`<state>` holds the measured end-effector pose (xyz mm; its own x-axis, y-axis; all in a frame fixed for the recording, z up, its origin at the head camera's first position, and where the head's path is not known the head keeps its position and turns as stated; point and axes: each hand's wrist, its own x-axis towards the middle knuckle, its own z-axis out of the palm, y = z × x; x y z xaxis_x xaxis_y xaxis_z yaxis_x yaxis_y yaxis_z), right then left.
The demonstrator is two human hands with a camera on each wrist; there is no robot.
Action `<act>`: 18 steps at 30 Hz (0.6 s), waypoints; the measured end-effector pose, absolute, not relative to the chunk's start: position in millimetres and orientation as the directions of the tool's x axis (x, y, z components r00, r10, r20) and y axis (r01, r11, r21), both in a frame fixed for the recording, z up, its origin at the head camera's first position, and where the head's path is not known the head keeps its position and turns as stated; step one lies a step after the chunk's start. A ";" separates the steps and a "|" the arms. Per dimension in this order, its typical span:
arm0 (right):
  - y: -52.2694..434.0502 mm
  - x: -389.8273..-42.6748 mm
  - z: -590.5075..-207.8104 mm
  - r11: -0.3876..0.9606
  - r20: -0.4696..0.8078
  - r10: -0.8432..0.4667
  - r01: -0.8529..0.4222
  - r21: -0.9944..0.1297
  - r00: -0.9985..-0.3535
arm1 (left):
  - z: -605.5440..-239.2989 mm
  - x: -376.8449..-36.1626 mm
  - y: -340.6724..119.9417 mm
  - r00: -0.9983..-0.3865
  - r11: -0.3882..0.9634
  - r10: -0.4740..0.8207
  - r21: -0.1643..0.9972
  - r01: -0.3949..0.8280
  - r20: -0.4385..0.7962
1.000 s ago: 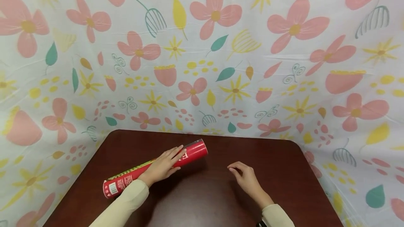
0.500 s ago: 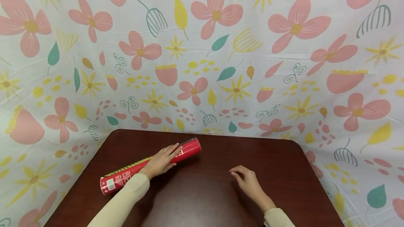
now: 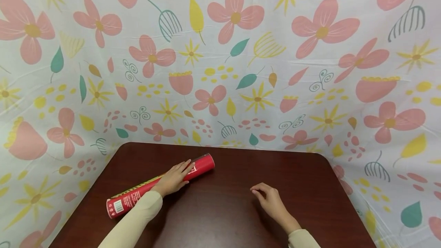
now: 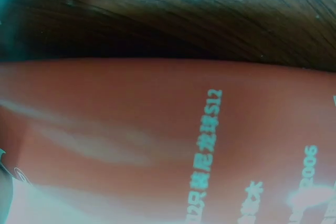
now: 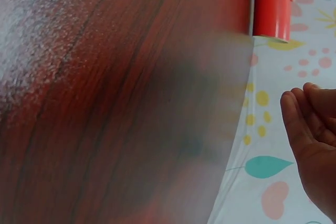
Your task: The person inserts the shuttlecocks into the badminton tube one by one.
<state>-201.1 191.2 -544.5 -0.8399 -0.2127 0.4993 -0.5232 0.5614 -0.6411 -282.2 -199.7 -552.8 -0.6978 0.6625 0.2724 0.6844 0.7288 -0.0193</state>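
A long red tube (image 3: 138,193) lies slantwise on the dark wooden table (image 3: 220,217), its cap end at the upper right. My left hand (image 3: 173,177) rests flat on top of it with straight fingers. The left wrist view is filled by the red tube (image 4: 157,140) with printed text, the wood behind it. My right hand (image 3: 268,198) sits on the table to the right of the tube, fingers loosely curled, holding nothing. The right wrist view shows the fingertips (image 5: 310,129), the table (image 5: 105,103) and the tube's end (image 5: 272,3).
A flowered cloth (image 3: 241,49) hangs as a backdrop behind the table and drapes round both sides. The table's rounded far corners sit close to the cloth.
The tube has rolled away toward the far left under my flat left hand. My right hand has stayed almost where it was.
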 end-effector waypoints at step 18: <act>194.1 -200.5 -552.5 0.564 0.556 -0.218 -0.568 -0.599 -0.802 | -564.0 -281.1 -197.1 -0.731 0.769 0.633 -0.093 0.633 0.255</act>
